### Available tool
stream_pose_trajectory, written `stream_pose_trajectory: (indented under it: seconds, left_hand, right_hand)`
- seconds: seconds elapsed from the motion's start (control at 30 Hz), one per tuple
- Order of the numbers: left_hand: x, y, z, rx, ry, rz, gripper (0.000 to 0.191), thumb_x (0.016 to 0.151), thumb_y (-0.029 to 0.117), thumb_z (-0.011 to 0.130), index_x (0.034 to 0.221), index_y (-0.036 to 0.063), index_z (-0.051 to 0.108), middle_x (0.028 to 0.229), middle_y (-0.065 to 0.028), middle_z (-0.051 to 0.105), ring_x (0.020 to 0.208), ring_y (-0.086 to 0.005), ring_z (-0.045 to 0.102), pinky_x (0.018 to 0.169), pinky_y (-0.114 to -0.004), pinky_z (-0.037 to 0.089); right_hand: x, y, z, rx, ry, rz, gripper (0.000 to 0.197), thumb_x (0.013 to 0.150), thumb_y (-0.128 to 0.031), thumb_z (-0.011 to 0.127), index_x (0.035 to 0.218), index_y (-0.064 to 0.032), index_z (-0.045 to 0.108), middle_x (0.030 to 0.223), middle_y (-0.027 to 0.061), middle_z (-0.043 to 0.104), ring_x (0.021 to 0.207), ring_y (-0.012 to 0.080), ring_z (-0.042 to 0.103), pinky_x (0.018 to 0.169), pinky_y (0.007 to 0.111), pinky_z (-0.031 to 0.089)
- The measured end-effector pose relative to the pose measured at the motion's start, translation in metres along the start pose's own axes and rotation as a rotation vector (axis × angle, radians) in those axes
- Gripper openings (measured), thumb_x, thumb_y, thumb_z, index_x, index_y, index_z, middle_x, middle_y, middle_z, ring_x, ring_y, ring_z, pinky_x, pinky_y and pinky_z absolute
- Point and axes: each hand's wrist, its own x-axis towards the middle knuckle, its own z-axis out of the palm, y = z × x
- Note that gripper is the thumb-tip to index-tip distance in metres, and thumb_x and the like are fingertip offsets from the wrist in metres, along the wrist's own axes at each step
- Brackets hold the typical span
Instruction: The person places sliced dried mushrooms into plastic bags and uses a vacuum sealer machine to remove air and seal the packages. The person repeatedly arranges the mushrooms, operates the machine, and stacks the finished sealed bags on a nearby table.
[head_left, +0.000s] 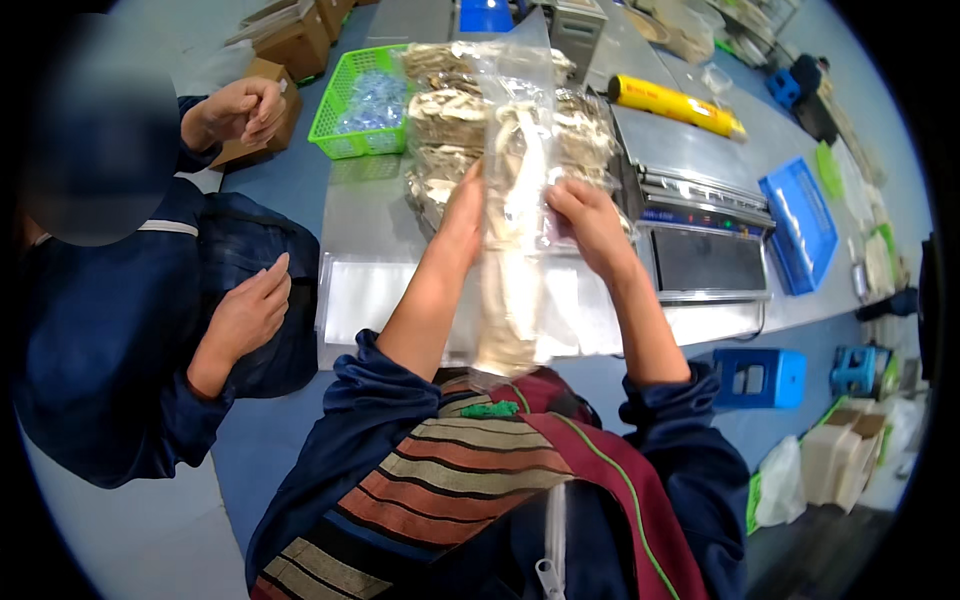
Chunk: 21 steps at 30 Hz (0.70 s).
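Note:
A long clear plastic bag of pale dried mushrooms (516, 217) is held up in front of me, close to my chest. My left hand (466, 206) grips its left edge, with the fingers partly hidden behind the bag. On the other side, my right hand (589, 221) pinches the right edge between thumb and fingers. The bag's upper end is loose, flat film. Behind it, several more filled bags of dried mushrooms (448, 120) lie stacked on the metal table (360, 202).
A green plastic basket (322, 127) of small clear packets stands left of the stack. To the right are a bag sealer (705, 255), a yellow cylinder (675, 106) and a blue tray (799, 225). A co-worker (112, 315) sits close on my left. Blue stools (780, 379) stand at right.

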Motion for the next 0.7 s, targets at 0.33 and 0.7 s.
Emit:
stream_pose_trajectory:
  seconds: [0.33,0.7]
  left_hand:
    - [-0.037,-0.03,0.009,-0.044,-0.051,0.075,0.027,0.094,0.022,0.043,0.11,0.0018,0.052,0.101,-0.0099,0.06,0.088,-0.0173,0.061,0.078,-0.032,0.052]
    - [-0.011,0.016,-0.004,0.209,0.437,0.43,0.007,0.084,0.0,0.047,0.088,-0.0025,0.052,0.082,-0.0096,0.057,0.073,-0.0168,0.056,0.064,-0.03,0.048]
  right_hand:
    - [-0.082,0.053,0.022,0.235,0.198,-0.09,0.012,0.087,-0.01,0.06,0.097,-0.0025,0.058,0.087,-0.0008,0.057,0.081,0.0069,0.051,0.076,0.022,0.042]
    - [-0.076,-0.001,0.005,-0.17,0.308,-0.179,0.03,0.088,-0.017,0.059,0.11,0.0024,0.059,0.089,0.0046,0.063,0.081,0.0101,0.056,0.074,0.024,0.046]
